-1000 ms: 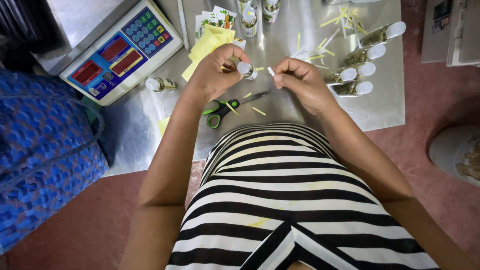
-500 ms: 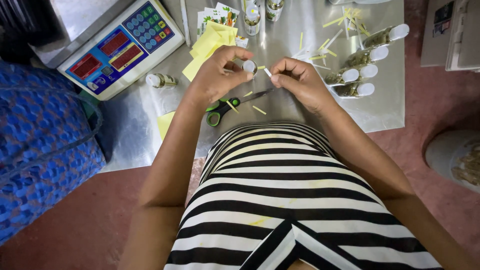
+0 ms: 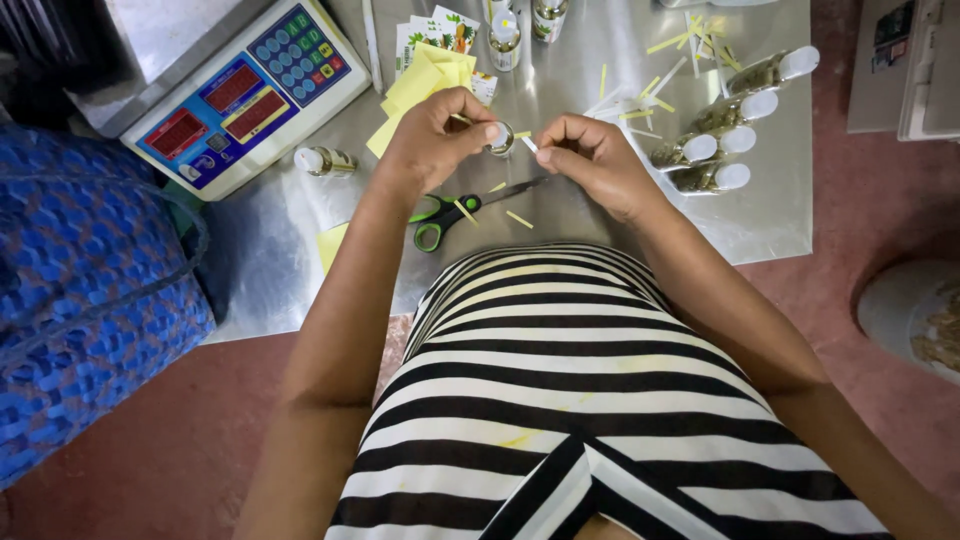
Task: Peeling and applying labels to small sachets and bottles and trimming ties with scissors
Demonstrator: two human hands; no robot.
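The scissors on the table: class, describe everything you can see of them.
The scissors have green and black looped handles and grey metal blades. They lie flat on the shiny metal table, blades shut, tips pointing right, handles near the table's front edge. No hand touches them; they lie below the left hand. Yellow paper strips lie beside them.

small bottle (image 3: pixel 500 137): clear glass, white cap, held on its side in left hand (image 3: pixel 432 140), above near part of metal table (image 3: pixel 770 225), w/ open end toward right | paper strip (image 3: pixel 527 144): thin, pale, pinched in right hand (image 3: pixel 590 160) fingertips, just beside bottle mouth, contact unclear
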